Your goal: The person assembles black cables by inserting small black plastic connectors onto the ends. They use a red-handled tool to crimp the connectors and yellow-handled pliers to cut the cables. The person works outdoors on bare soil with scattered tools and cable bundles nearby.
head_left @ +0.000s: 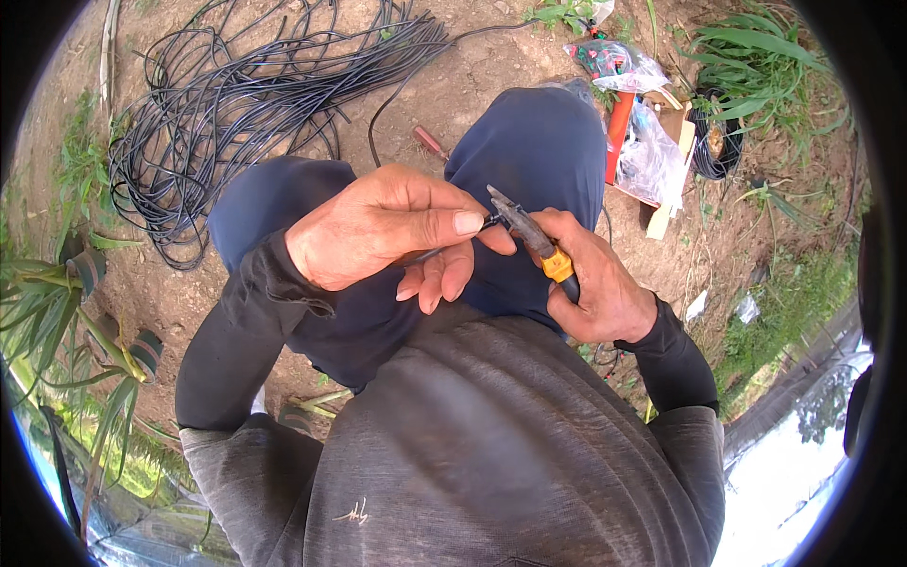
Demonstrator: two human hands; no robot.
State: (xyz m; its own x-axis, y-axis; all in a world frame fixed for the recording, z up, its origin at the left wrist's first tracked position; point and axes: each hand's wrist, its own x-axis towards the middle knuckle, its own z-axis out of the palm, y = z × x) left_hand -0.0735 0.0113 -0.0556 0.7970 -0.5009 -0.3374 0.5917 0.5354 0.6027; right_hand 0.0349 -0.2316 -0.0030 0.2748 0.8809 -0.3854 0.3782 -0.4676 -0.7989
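Note:
In front of my knees, my left hand (387, 231) pinches a thin black tube (490, 221) between thumb and forefinger, its other fingers loosely curled below. A short end of the tube sticks out toward the right. My right hand (597, 279) is wrapped round a pair of pliers (559, 264) with dark metal jaws and yellow-and-black handles. The jaws point up and left, right at the tube's end by my left fingertips. Whether they close on the tube, I cannot tell.
A large tangled heap of black tubing (246, 104) lies on the soil at the far left. A red-handled tool (430, 142) rests beyond my knees. At the far right are plastic bags (652, 156) in an open box, a smaller black coil (715, 142) and grass. Potted plants (85, 269) stand left.

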